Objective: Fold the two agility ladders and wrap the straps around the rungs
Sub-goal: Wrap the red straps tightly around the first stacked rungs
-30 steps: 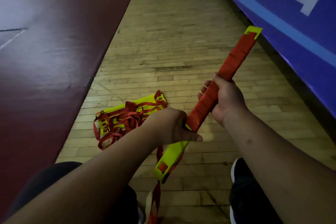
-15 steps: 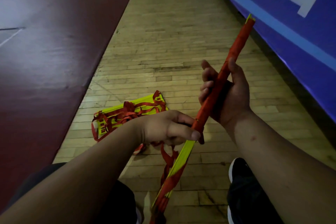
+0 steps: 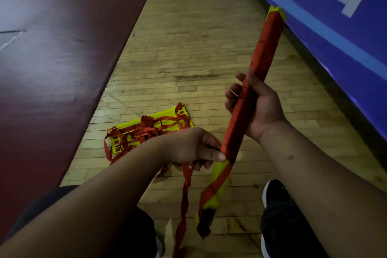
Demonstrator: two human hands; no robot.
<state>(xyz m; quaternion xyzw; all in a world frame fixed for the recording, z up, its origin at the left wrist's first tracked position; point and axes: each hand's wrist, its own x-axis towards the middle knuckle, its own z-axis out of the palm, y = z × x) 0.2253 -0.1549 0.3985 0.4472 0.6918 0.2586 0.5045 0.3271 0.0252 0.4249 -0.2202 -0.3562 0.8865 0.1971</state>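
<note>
Ladder bundle [image 3: 262, 52] in both hands, strap [image 3: 184, 201] tail – cropped below

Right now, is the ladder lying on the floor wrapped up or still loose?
Loose. The ladder on the floor is a stack of yellow rungs with red straps tangled over it, not wound around.

A wooden plank floor [image 3: 188, 52] runs between a dark red mat [image 3: 58, 52] and a blue banner [image 3: 339, 16]; a black shoe [image 3: 278, 205] rests on it.

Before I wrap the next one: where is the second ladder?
The second ladder lies unwrapped on the wooden floor, left of centre, beyond the left hand, beside the dark red mat.
</note>
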